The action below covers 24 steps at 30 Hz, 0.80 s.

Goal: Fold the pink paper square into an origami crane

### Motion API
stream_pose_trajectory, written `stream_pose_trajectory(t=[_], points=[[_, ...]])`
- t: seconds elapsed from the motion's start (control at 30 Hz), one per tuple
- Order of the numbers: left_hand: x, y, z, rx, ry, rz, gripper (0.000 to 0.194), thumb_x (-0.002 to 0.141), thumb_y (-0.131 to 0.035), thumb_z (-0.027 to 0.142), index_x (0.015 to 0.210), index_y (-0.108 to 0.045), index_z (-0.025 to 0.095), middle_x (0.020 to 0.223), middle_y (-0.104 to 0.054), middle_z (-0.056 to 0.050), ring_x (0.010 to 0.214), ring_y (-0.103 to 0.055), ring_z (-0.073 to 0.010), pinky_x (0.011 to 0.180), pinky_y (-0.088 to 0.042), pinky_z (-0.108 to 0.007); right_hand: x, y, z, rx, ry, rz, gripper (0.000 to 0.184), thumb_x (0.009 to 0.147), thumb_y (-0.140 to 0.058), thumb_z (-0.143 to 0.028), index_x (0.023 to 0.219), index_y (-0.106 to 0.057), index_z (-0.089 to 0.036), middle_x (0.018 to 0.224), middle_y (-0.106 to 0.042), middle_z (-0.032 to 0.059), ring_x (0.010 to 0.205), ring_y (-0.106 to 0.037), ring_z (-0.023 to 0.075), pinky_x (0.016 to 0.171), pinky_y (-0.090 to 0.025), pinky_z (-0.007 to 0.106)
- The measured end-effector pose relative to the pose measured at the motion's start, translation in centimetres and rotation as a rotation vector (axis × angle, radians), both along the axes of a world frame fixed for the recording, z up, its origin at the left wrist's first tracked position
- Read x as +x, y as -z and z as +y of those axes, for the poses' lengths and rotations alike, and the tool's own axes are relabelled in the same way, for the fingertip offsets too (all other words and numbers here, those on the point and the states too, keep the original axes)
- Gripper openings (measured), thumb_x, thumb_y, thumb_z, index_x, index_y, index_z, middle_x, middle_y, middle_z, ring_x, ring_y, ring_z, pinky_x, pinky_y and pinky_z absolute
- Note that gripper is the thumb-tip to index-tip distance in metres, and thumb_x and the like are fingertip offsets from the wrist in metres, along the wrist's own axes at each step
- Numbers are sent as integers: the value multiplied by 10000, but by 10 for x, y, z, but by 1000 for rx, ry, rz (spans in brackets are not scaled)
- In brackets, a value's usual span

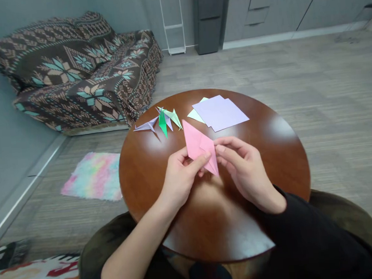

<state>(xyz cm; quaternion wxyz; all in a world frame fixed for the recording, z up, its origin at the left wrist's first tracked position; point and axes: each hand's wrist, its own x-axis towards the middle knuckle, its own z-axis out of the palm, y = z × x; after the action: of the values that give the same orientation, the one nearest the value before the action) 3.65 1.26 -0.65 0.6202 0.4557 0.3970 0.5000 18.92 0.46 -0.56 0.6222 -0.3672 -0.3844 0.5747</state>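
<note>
Left hand [179, 178] clamps the pink folded-paper diamond [193, 140]; right hand [248, 171] pinches its side edge. Light, even pressure should keep layers aligned

glossy brown wood table [212, 223], matt pink paper [195, 139], patterned cloth sofa cover [94, 78]

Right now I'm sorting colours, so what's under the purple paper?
Pale green paper sticks out on the left of the purple paper; whatever else lies beneath is covered.
</note>
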Motion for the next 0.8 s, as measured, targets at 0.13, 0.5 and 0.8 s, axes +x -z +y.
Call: stream_pose_trajectory(t=[0.13, 0.5, 0.8], points=[[0, 1, -1, -36, -21, -57, 213, 781, -853, 289, 773, -713, 129, 663, -670, -11, 567, -576, -100, 556, -465, -211, -5, -3, -7, 48, -96, -150, 72, 882, -742, -233, 821, -727, -197, 700, -734, -11, 632, -674, 142, 688, -555, 282], [2, -2, -4, -71, -138, -77, 286, 703, -893, 288, 660, -663, 122, 558, -532, 39, 461, -348, -36, 423, -232, -186, -2, -2, -8, 54, -14, -404, 119, 837, -720, -268, 772, -726, -169, 710, -712, 6, 621, -603, 133, 592, -461, 253], [-1, 1, -2, -84, -179, -60, 204, 675, -891, 261, 718, -758, 112, 682, -702, -22, 590, -572, -109, 560, -436, -221, -2, -2, -8, 86, 14, -467, 105, 821, -713, -233, 727, -716, -186, 659, -671, -5, 582, -557, 134, 544, -432, 261]])
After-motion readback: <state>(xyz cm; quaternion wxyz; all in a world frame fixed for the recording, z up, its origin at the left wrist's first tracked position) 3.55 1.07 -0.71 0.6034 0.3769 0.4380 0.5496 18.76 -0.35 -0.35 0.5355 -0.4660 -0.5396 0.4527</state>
